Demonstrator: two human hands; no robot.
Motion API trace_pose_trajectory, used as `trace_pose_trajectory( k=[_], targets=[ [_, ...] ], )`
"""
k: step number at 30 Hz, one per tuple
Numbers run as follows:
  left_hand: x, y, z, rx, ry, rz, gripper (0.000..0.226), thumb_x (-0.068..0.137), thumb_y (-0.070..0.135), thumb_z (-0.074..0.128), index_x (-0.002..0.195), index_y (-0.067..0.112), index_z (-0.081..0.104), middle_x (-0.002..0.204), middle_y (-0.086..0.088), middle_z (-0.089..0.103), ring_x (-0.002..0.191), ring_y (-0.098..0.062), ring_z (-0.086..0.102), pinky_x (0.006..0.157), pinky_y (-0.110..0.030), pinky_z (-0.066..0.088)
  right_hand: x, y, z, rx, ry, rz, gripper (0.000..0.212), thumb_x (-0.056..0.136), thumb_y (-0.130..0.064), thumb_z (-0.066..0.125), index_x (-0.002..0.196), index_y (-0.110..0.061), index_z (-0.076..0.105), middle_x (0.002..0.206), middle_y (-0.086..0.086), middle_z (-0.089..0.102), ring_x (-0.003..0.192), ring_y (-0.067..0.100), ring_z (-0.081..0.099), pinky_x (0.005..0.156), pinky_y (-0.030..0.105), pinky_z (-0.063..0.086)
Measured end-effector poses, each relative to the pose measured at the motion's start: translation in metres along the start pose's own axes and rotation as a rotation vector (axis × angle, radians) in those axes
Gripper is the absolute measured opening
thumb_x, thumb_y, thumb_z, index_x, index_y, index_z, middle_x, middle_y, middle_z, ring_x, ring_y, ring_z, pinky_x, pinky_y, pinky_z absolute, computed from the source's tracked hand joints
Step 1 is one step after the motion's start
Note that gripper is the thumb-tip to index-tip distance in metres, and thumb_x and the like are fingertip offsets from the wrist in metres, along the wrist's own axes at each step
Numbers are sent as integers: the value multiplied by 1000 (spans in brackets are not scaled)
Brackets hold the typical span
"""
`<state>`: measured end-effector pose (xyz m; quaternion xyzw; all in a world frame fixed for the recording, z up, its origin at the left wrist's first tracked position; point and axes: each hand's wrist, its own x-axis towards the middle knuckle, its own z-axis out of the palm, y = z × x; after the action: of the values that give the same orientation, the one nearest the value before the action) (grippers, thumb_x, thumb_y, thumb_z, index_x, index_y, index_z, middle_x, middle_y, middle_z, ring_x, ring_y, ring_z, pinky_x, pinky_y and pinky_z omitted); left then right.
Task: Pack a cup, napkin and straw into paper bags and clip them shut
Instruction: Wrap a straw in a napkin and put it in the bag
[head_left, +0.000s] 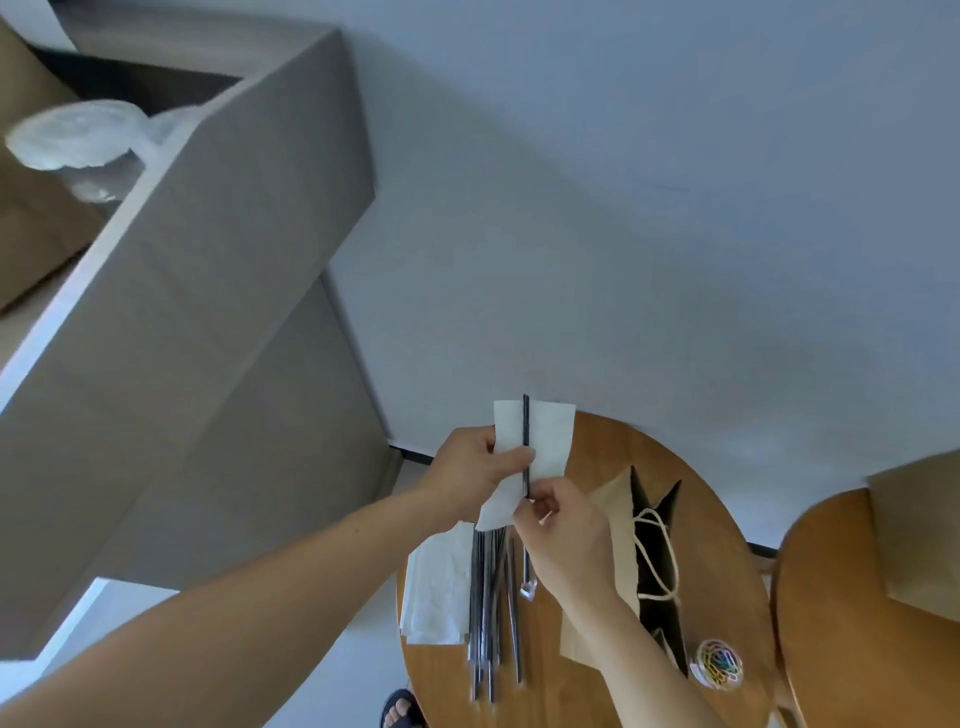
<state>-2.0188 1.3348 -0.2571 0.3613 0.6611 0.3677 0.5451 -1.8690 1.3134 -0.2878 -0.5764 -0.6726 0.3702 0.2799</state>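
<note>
**Head view: straw and napkin paired above the table, bag not yet loaded**

At the near edge, a sandalled foot is seen below the round wooden table. On the table are laid a bundle of dark straws, a stack of white napkins just beside it, and a tub of coloured clips to the right.

Both forearms are stretched forward over the table. The right hand is raised with its fingers curled, and the lower end of a single straw is pinched in it. The left hand is closed on a napkin, and the straw is pressed upright against the napkin by its thumb.

The paper bag is laid just right of the hands, its mouth gaping and its rope handle draped across the opening. Whether a cup is already inside cannot be told.

The step in hand is judged to be the pairing of straw and napkin. Next, the pair would need to be carried to the mouth and slid in lengthwise, then a clip fetched.

Farthest off, blurred clear plastic cups are seen in a large cardboard box.
</note>
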Motion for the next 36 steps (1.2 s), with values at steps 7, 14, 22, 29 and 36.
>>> trace_pose_trajectory(
  k=[7, 14, 22, 29, 36],
  targets=[
    [-11, 73, 12, -31, -187, 123, 17, 91, 22, 70, 103, 11, 73, 99, -5, 77, 93, -24, 73, 80, -38, 60, 29, -27, -84, 389, 54, 58, 43, 77, -33, 82, 113, -33, 58, 106, -17, 66, 100, -2, 62, 78, 16, 52],
    [-20, 118, 46, -10, -293, 189, 20, 93, 16, 68, 105, 1, 71, 101, -13, 75, 92, -29, 73, 77, -34, 61, 44, -24, -133, 347, -127, 18, 9, 83, -23, 79, 88, -25, 72, 88, -10, 76, 81, 9, 72, 68, 27, 58],
    [-3, 98, 74, 137, -112, 193, 31, 97, 18, 59, 127, 10, 58, 103, -9, 70, 78, -13, 70, 64, -24, 58, 69, -10, -172, 203, 123, 48, 11, 83, -22, 78, 82, -26, 68, 84, -12, 72, 74, 3, 68, 60, 23, 53],
    [-4, -6, 93, 1044, -556, -43, 64, 79, 43, 75, 131, 17, 49, 119, -4, 60, 100, -19, 57, 89, -35, 53, 90, 21, -158, 61, 260, 114, 13, 88, -23, 71, 80, -18, 63, 78, -12, 65, 68, -1, 59, 45, 4, 38],
    [-14, -32, 134, 946, -343, -31, 55, 76, 63, 62, 105, 16, 62, 93, -3, 65, 83, -22, 66, 76, -41, 60, 81, 34, -110, -84, 128, 161, 8, 90, -24, 64, 92, -16, 63, 86, -4, 65, 78, 17, 62, 51, 14, 36]
  ],
)
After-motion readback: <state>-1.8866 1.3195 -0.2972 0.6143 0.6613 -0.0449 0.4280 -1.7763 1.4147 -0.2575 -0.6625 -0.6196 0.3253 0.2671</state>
